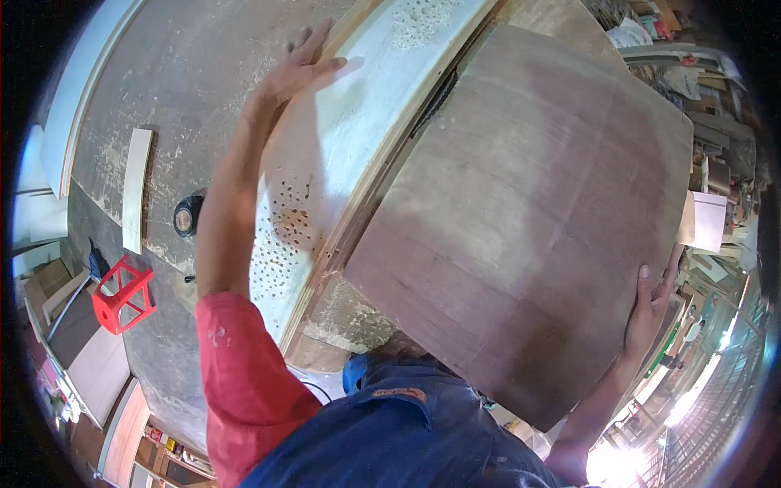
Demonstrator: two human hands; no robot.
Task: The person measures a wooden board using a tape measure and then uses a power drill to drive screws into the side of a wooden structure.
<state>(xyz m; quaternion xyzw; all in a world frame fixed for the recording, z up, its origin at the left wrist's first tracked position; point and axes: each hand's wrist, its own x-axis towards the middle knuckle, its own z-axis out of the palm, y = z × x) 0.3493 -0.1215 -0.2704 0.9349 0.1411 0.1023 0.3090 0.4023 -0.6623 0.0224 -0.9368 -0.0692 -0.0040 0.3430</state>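
Observation:
A large brown plywood panel [529,203] lies tilted across the right half of the view. My right hand [647,317] holds it by its right edge, the thumb against its face and the fingers along the rim. To its left runs a long white board [350,122] with wooden edges and clusters of small dark holes. My left hand [305,69] is at that board's far left edge, fingers spread and holding nothing. Between board and panel is a narrow dark gap. What supports the panel underneath is hidden.
On the worn brown surface at left lie a pale wood strip [137,191] and a round black object [188,215]. A red plastic stool [122,297] stands at the lower left. Piled scraps and wood pieces [716,163] line the right side.

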